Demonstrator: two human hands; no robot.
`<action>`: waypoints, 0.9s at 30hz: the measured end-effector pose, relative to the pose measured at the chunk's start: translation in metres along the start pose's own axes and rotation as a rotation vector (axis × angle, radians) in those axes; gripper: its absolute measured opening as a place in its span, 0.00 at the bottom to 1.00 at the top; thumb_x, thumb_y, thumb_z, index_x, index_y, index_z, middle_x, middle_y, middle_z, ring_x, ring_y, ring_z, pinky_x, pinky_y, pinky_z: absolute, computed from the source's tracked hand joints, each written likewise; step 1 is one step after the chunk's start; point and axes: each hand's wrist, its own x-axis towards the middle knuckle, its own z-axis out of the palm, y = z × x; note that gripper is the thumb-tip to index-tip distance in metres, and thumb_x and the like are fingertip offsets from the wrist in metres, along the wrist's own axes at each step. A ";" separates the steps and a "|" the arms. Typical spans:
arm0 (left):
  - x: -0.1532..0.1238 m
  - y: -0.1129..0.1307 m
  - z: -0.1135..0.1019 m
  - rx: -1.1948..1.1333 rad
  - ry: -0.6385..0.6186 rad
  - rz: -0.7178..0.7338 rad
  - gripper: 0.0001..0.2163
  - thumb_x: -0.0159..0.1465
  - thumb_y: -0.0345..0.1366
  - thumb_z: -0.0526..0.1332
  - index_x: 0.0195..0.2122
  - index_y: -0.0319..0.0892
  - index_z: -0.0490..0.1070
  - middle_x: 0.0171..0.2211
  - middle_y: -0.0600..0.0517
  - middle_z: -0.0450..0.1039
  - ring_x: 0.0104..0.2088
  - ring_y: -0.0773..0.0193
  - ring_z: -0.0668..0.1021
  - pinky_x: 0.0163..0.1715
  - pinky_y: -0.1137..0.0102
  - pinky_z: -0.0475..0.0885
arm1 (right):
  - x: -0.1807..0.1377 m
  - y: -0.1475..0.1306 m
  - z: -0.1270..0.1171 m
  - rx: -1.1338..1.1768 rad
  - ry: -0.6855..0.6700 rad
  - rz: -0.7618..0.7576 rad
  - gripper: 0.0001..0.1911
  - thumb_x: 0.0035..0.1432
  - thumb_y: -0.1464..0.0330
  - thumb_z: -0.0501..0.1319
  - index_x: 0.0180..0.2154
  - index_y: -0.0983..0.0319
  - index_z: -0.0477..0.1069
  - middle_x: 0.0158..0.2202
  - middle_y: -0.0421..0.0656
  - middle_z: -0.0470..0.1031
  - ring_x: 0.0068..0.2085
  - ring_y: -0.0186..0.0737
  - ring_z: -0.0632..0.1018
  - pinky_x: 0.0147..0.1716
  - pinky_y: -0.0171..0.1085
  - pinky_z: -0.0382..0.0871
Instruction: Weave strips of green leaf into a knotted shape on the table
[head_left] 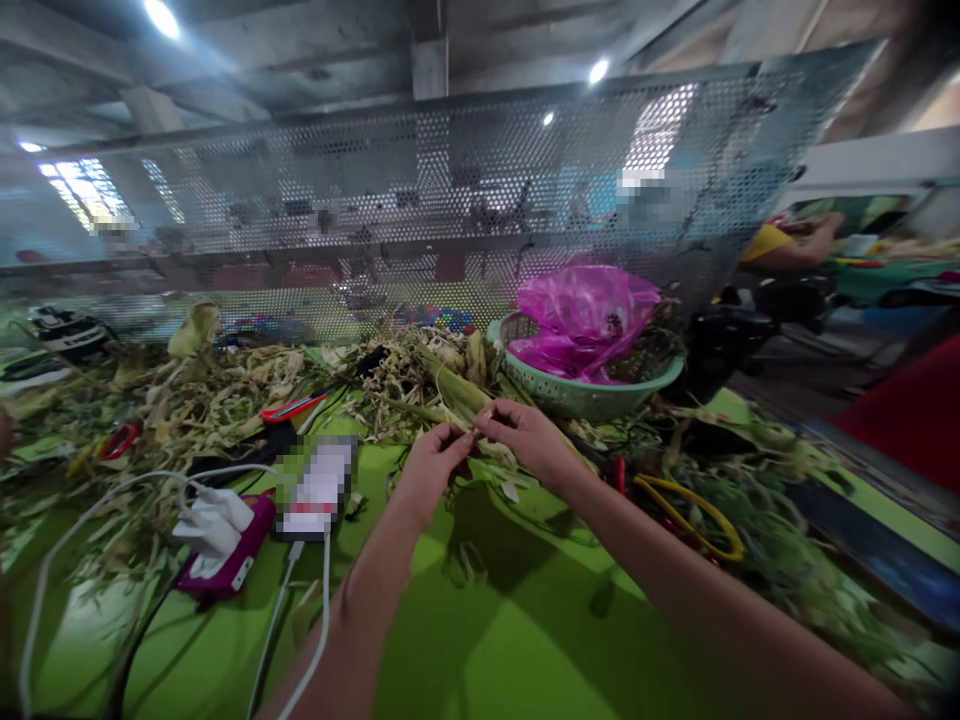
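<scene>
My left hand (pixel 433 465) and my right hand (pixel 525 438) meet over the near edge of a pile of dried plant stems and leaves (pixel 397 385). Thumbs and fingers of both are pinched together, almost touching. Whatever small piece lies between the fingertips is too blurred to name. Just behind the hands, a long pale-green husk-like leaf (pixel 454 385) slants across the pile. A few loose leaf scraps (pixel 510 490) hang or lie below the right fingers, over the green tabletop (pixel 525 620).
Behind on the right stands a green plastic basket (pixel 600 400) with a pink plastic bag (pixel 585 310). To the left are a red cutter knife (pixel 292 408), a phone (pixel 319 485) with cables and a purple power strip (pixel 232 560). Yellow-handled scissors (pixel 697 510) lie right. A perforated metal screen (pixel 420 220) rises behind.
</scene>
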 end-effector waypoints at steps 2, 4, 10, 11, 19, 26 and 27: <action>0.000 0.000 0.000 -0.039 0.003 -0.021 0.15 0.53 0.47 0.66 0.31 0.38 0.73 0.26 0.53 0.70 0.22 0.71 0.68 0.24 0.73 0.61 | 0.000 0.002 0.001 0.005 0.012 0.005 0.12 0.51 0.59 0.62 0.27 0.61 0.69 0.25 0.38 0.69 0.29 0.36 0.69 0.31 0.34 0.62; 0.000 0.001 0.000 -0.076 0.000 -0.032 0.15 0.52 0.46 0.67 0.31 0.39 0.74 0.25 0.54 0.70 0.23 0.71 0.68 0.24 0.74 0.62 | -0.001 0.003 0.003 0.004 0.048 0.008 0.11 0.50 0.60 0.62 0.27 0.62 0.69 0.24 0.37 0.69 0.28 0.36 0.69 0.30 0.34 0.61; 0.000 -0.003 0.000 -0.150 -0.025 -0.067 0.14 0.51 0.43 0.69 0.34 0.38 0.76 0.28 0.51 0.73 0.27 0.69 0.71 0.31 0.74 0.66 | 0.000 0.003 0.004 -0.003 0.097 0.028 0.12 0.51 0.59 0.62 0.26 0.62 0.68 0.23 0.36 0.66 0.27 0.34 0.67 0.29 0.34 0.60; 0.001 -0.005 -0.001 -0.158 -0.014 -0.070 0.14 0.51 0.43 0.69 0.34 0.38 0.76 0.29 0.50 0.74 0.29 0.68 0.72 0.33 0.73 0.67 | 0.001 0.003 0.002 -0.003 0.093 0.028 0.13 0.51 0.59 0.61 0.27 0.62 0.68 0.24 0.36 0.66 0.27 0.34 0.66 0.29 0.34 0.60; 0.008 -0.010 -0.007 -0.207 0.092 -0.020 0.15 0.50 0.43 0.70 0.35 0.39 0.77 0.31 0.51 0.76 0.32 0.67 0.73 0.37 0.72 0.67 | -0.003 0.001 -0.001 -0.108 -0.107 0.049 0.18 0.55 0.54 0.59 0.26 0.62 0.68 0.23 0.37 0.65 0.27 0.33 0.66 0.27 0.33 0.57; 0.006 -0.005 -0.007 -0.223 0.042 -0.041 0.15 0.48 0.43 0.71 0.32 0.37 0.77 0.28 0.51 0.76 0.30 0.67 0.72 0.36 0.72 0.66 | -0.001 -0.001 0.005 -0.058 -0.045 0.003 0.16 0.54 0.56 0.60 0.24 0.61 0.65 0.23 0.36 0.62 0.27 0.34 0.64 0.29 0.33 0.58; 0.006 -0.005 -0.008 -0.232 0.032 -0.040 0.15 0.48 0.43 0.71 0.31 0.37 0.77 0.28 0.51 0.75 0.29 0.68 0.72 0.35 0.72 0.66 | -0.001 -0.001 0.006 -0.044 -0.035 0.006 0.16 0.53 0.56 0.60 0.24 0.61 0.65 0.23 0.36 0.62 0.27 0.34 0.64 0.29 0.33 0.58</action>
